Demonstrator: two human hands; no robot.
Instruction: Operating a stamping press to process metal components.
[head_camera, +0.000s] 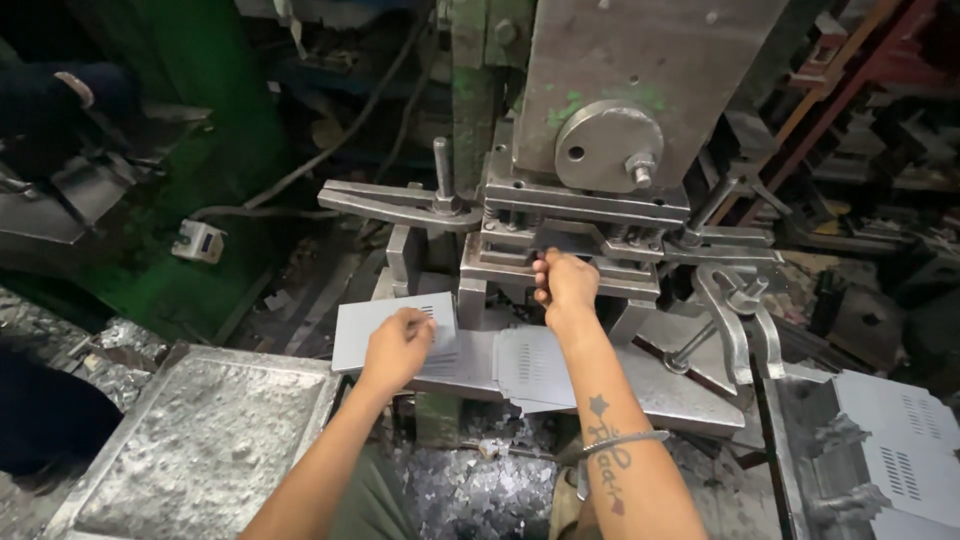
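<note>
A grey slotted metal sheet (395, 325) lies on the press bed (660, 385), the left hand (398, 345) closing its grip on the sheet's near edge. Just right of that grip sits a stack of matching sheets (535, 368). Above it, the right hand (565, 285) reaches into the die (570, 250), fingers curled shut on a part too hidden to identify. Clamps (735, 320) flank the die; more sheets (895, 455) lie far right.

press (600, 130): landmark, at centre back
sheet stack (395, 330): left of the press, under the left hand (400, 345)
right hand (565, 285): at the press front
slotted sheets (535, 368): before the press
tray (200, 440): left and nearer
finished panels (900, 450): right and nearer
</note>
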